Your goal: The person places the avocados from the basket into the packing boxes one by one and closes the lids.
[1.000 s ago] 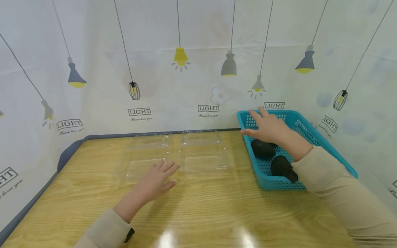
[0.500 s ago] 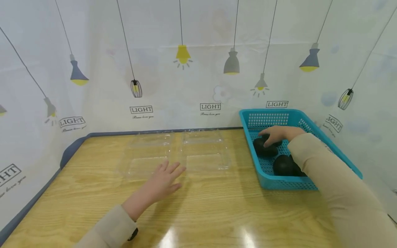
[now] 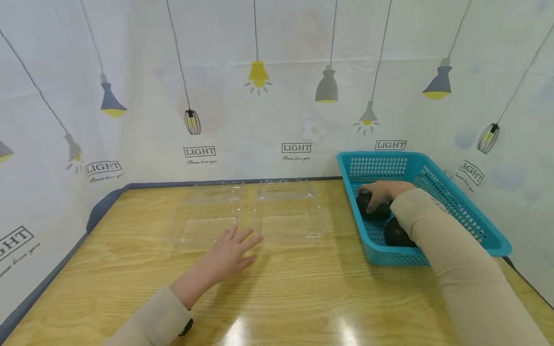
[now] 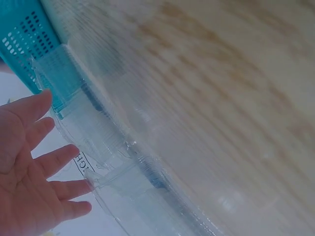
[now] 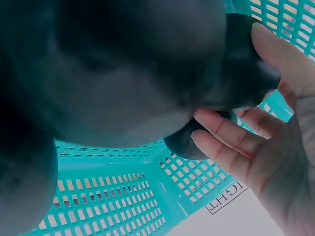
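In the head view, my right hand (image 3: 385, 191) reaches into the blue plastic basket (image 3: 433, 161) and grips a dark, smooth avocado (image 3: 364, 202). Its thumb lies on the near side of the fruit. The right wrist view shows the thumb and fingers around this avocado (image 5: 243, 69), with other dark avocados close by, one large in the foreground (image 5: 123, 93). Another avocado (image 3: 397, 233) sits nearer the basket's front, partly behind the sleeve. My left hand (image 3: 231, 254) hovers with spread fingers just in front of two clear plastic trays and holds nothing.
The left clear tray (image 3: 209, 223) and the right clear tray (image 3: 289, 222) stand side by side near the table's back edge. Behind the wooden table (image 3: 294, 288) hangs a cloth (image 3: 242, 125) printed with lamps. The basket stands at the right.
My right hand has come down from above the basket's far part and closed around an avocado inside. The left hand has shifted slightly right, still spread. The head view has shifted a little.
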Tool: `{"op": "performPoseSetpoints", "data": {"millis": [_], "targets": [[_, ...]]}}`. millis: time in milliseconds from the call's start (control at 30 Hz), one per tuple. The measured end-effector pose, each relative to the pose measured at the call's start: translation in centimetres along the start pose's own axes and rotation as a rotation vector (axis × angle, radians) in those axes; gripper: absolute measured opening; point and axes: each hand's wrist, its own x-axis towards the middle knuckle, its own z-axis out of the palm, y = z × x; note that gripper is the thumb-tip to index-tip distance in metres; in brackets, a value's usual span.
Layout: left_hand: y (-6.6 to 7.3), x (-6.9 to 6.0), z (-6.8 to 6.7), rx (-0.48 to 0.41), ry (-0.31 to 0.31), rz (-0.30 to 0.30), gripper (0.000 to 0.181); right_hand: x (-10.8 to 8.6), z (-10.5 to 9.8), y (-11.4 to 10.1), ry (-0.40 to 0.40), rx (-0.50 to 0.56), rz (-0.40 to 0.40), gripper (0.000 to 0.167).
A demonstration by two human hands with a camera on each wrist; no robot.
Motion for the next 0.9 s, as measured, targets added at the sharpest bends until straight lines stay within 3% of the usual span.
{"op": "performPoseSetpoints", "data": {"millis": [433, 700, 900], "targets": [[0.2, -0.1, -0.1, 0.012, -0.003, -0.017, 0.051, 0.7, 1.0, -0.5, -0.03, 0.023, 0.041, 0.072], [0.2, 0.1, -0.1, 0.023, -0.002, -0.019, 0.053, 0.9, 1.2, 0.4, -0.021, 0.082, 0.043, 0.076], [0.1, 0.2, 0.0, 0.01, 0.01, -0.022, 0.052, 0.2, 0.4, 0.5, -0.036, 0.151, -0.02, 0.071]]}}
